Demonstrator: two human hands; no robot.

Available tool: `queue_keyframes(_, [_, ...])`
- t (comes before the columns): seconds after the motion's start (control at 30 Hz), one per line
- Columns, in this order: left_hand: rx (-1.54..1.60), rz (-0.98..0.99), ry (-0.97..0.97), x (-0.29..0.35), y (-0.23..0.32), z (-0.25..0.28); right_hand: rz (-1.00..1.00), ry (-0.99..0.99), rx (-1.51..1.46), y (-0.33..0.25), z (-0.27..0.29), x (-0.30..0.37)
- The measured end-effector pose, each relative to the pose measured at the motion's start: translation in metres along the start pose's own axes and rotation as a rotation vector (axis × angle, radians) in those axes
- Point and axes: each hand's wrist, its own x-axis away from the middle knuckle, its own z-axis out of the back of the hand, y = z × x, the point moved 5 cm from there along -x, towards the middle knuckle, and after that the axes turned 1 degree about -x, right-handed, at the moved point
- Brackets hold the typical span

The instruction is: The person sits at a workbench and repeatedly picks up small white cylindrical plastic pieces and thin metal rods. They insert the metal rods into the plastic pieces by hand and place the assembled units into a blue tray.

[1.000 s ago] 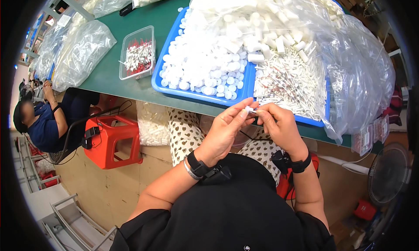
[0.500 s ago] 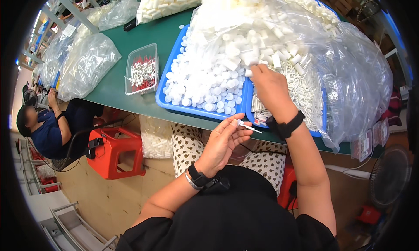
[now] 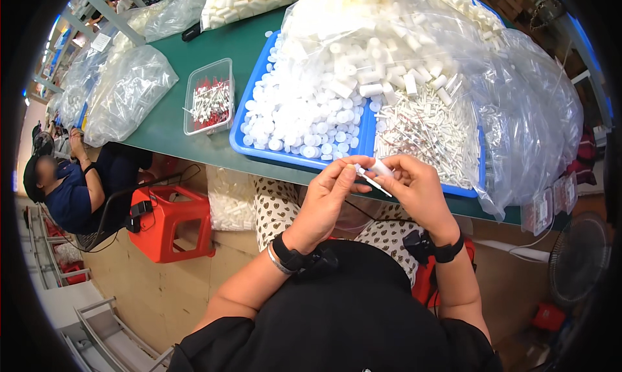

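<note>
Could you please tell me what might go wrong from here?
The thin white stick pinched in the left hand might slip. The right hand could drop the short white cylinder it holds. The round white discs heaped loose in the blue plastic tray might spill if a wrist bumps its rim.

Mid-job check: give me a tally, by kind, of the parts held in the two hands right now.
Thin white stick, left hand: 1
White cylinder, right hand: 1
Total visible: 2; anything hidden in the grasp is not counted.
</note>
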Motion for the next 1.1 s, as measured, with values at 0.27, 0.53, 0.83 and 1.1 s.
queue_keyframes(0.27, [-0.125,0.052,-0.12,0.011,-0.013,-0.006,-0.393,-0.123,-0.71,0.043,-0.005,0.03])
queue_keyframes(0.53, [-0.045,0.279,-0.086,0.016,-0.032,-0.007,-0.341,-0.145,-0.567,0.019,-0.009,0.043])
queue_keyframes(0.83, [-0.132,0.282,-0.148,0.016,-0.03,-0.022,-0.356,-0.212,-0.67,0.021,-0.003,0.042])
queue_keyframes(1.1, [0.194,0.382,-0.124,0.015,-0.029,-0.023,0.092,0.433,0.635,0.035,0.144,-0.012])
